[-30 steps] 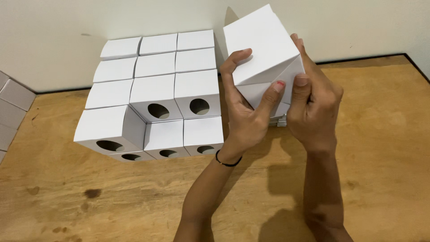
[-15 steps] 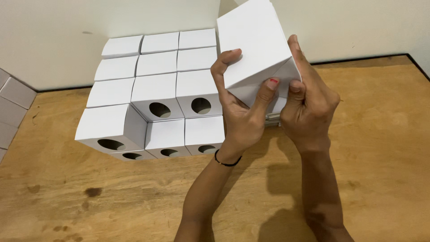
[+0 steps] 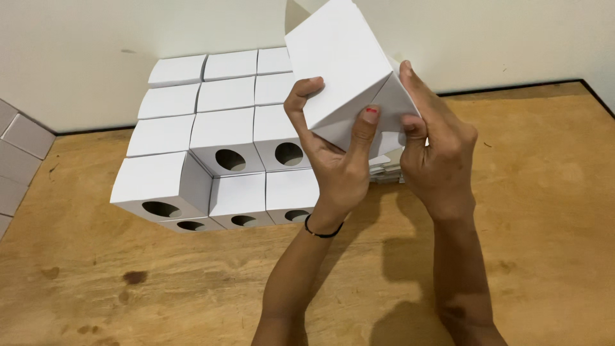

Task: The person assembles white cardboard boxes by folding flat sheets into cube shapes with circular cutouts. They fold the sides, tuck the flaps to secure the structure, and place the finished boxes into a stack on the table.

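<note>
Both hands hold one white cardboard box [image 3: 339, 61] tilted in the air above the far middle of the wooden worktop [image 3: 544, 211]. The left hand [image 3: 333, 160] grips its lower left side, fingers [image 3: 301, 96] curled on the face and the thumb pressed on a folded flap. The right hand [image 3: 439, 150] clasps the right side, its fingers wrapped around the corner. A stack of white boxes [image 3: 218, 141] with round holes stands against the wall along the far edge, just left of the hands. Flat white sheets [image 3: 384, 170] lie beneath the hands.
</note>
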